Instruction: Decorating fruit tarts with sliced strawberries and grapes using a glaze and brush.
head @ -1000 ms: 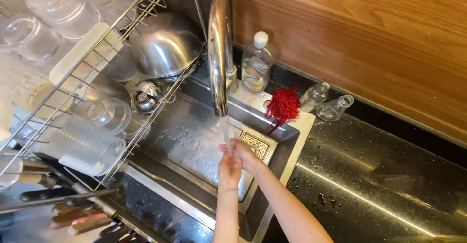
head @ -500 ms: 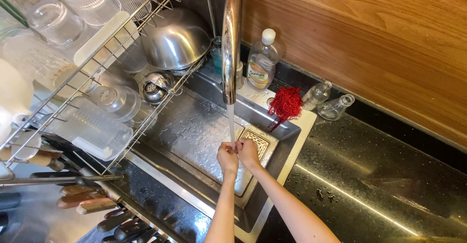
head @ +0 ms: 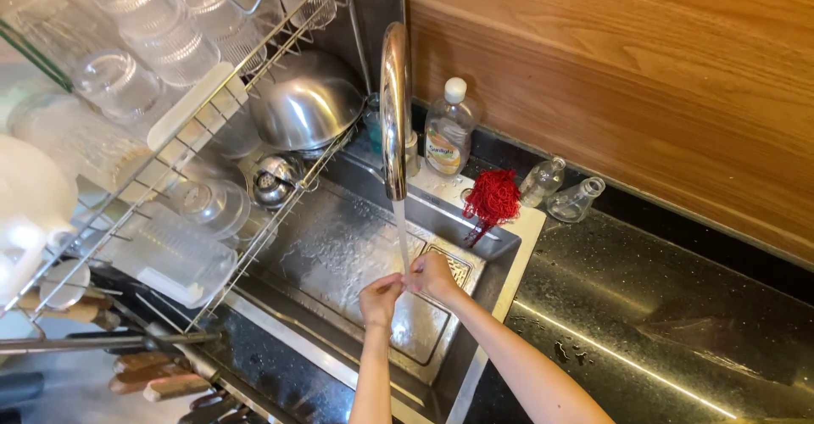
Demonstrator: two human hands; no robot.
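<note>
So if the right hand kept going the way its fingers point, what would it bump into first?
The right hand points left toward the left hand, under the running water. It would likely meet the left hand's fingers first; they already look to be touching.

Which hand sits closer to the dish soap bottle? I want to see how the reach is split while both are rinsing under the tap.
The right hand. It is on the side toward the soap bottle behind the sink; the left hand is lower and farther away.

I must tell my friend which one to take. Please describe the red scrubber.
Find the steel sink under the tall faucet. On its back rim, right of the clear soap bottle, lies the red scrubber, the only bright red, stringy thing there.
</note>
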